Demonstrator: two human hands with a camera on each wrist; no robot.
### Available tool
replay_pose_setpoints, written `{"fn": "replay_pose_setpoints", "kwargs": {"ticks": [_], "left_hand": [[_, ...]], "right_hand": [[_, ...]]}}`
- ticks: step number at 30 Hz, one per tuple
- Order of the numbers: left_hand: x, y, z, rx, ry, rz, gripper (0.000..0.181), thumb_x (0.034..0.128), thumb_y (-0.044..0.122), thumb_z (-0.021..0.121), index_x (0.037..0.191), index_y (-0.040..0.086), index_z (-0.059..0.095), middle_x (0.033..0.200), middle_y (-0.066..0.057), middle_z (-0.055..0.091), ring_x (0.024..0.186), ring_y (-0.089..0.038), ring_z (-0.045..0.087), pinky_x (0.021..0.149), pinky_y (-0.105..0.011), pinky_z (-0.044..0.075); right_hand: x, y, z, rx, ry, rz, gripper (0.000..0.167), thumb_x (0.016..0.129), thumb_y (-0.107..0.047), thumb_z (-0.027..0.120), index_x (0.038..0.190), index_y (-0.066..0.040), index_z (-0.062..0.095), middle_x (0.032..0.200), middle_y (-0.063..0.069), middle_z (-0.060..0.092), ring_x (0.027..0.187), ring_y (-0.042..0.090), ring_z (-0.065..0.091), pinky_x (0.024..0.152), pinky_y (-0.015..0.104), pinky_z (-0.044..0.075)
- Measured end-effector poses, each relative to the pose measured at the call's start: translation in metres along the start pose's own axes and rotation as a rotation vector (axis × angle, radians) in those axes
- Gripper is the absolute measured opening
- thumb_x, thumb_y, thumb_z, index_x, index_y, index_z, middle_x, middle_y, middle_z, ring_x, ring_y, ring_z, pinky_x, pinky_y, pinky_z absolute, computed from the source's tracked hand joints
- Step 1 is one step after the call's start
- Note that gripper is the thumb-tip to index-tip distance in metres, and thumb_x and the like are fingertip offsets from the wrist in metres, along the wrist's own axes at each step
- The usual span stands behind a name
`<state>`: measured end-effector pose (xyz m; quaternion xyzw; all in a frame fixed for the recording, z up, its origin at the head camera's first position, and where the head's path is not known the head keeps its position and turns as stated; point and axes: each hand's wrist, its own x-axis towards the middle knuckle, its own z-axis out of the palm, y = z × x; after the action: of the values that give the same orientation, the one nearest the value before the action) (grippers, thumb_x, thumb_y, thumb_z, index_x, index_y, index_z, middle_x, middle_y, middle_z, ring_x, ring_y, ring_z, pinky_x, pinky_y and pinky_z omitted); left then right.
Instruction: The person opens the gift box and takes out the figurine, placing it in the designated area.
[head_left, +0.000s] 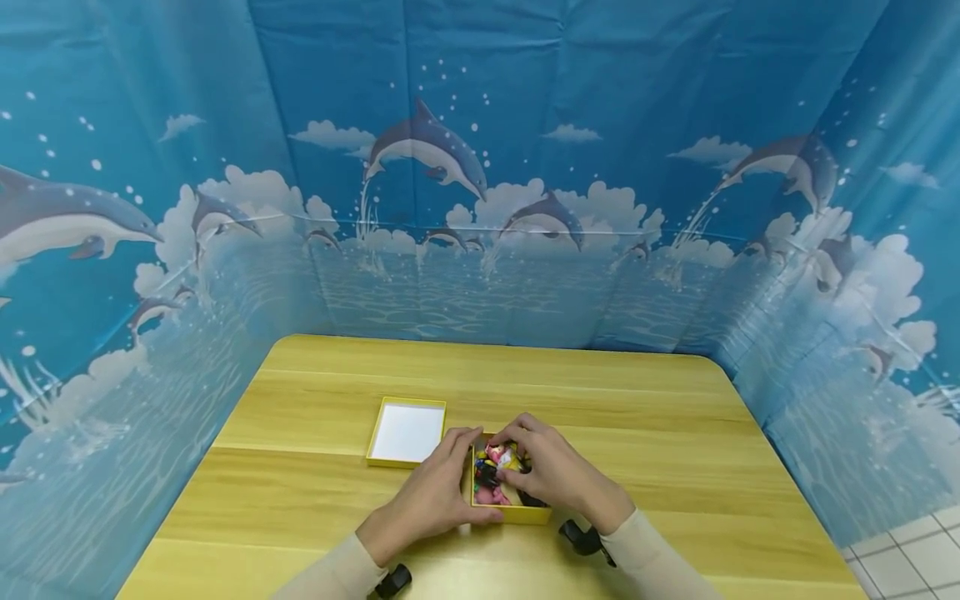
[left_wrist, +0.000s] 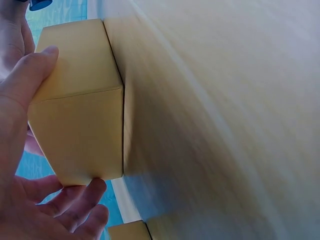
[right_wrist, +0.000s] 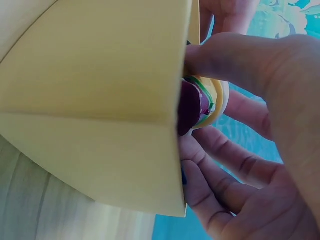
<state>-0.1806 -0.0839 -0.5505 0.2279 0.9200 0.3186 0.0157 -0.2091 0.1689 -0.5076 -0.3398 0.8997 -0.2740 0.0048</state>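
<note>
A yellow box (left_wrist: 75, 135) stands on the table, filled with small colourful toy figures (head_left: 491, 492), pink, black and yellow among them. My left hand (head_left: 431, 492) grips the box from its left, with the thumb along the near wall and the fingers at the left side and far corner. From the right, my right hand (head_left: 558, 471) reaches over the rim, its thumb and fingers around a toy figure (right_wrist: 207, 102) with yellow, green and dark purple parts. The figure's lower part is hidden inside the box.
Left of the box lies its shallow lid (head_left: 408, 432), white inside with a yellow rim. The wooden table (head_left: 600, 392) has rounded far corners. A blue dolphin-print curtain (head_left: 480, 292) surrounds its back and sides. Black straps with small devices sit at both wrists.
</note>
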Motion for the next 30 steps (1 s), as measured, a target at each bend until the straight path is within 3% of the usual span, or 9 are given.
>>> {"fn": "replay_pose_setpoints", "kwargs": {"ticks": [11, 21, 26, 30], "left_hand": [[-0.0002, -0.0005, 0.0029, -0.011, 0.013, 0.009, 0.129, 0.0831, 0.073, 0.099, 0.180, 0.011, 0.040, 0.176, -0.009, 0.050, 0.148, -0.030, 0.067, 0.121, -0.051, 0.061], [-0.0003, -0.0029, 0.0049, -0.011, 0.031, 0.015, 0.130, 0.0816, 0.073, 0.100, 0.179, 0.011, 0.041, 0.176, -0.009, 0.051, 0.148, -0.030, 0.068, 0.122, -0.052, 0.061], [-0.0002, -0.0023, 0.0041, -0.015, 0.028, 0.010, 0.130, 0.0810, 0.072, 0.101, 0.179, 0.011, 0.041, 0.176, -0.009, 0.050, 0.147, -0.030, 0.068, 0.121, -0.052, 0.062], [0.0006, -0.0019, 0.0034, -0.018, 0.024, 0.011, 0.131, 0.0807, 0.072, 0.101, 0.179, 0.011, 0.040, 0.177, -0.010, 0.050, 0.147, -0.031, 0.068, 0.121, -0.053, 0.062]], "right_hand": [[-0.0024, 0.0027, 0.0018, 0.057, 0.033, -0.024, 0.036, 0.103, -0.015, 0.092, 0.131, -0.013, 0.070, 0.121, 0.000, 0.075, 0.099, 0.007, 0.068, 0.085, 0.032, 0.066], [-0.0023, 0.0001, 0.0024, 0.068, 0.023, 0.007, 0.040, 0.102, -0.015, 0.093, 0.130, -0.016, 0.065, 0.115, -0.005, 0.073, 0.094, 0.007, 0.066, 0.084, 0.028, 0.062], [-0.0027, -0.0016, 0.0031, 0.068, 0.035, 0.015, 0.058, 0.102, -0.015, 0.093, 0.150, -0.010, 0.062, 0.123, -0.002, 0.076, 0.103, 0.013, 0.075, 0.090, 0.034, 0.067], [-0.0036, -0.0027, 0.0027, 0.054, 0.057, 0.034, 0.075, 0.101, -0.018, 0.094, 0.167, -0.013, 0.057, 0.133, 0.000, 0.076, 0.110, 0.014, 0.077, 0.095, 0.037, 0.069]]}}
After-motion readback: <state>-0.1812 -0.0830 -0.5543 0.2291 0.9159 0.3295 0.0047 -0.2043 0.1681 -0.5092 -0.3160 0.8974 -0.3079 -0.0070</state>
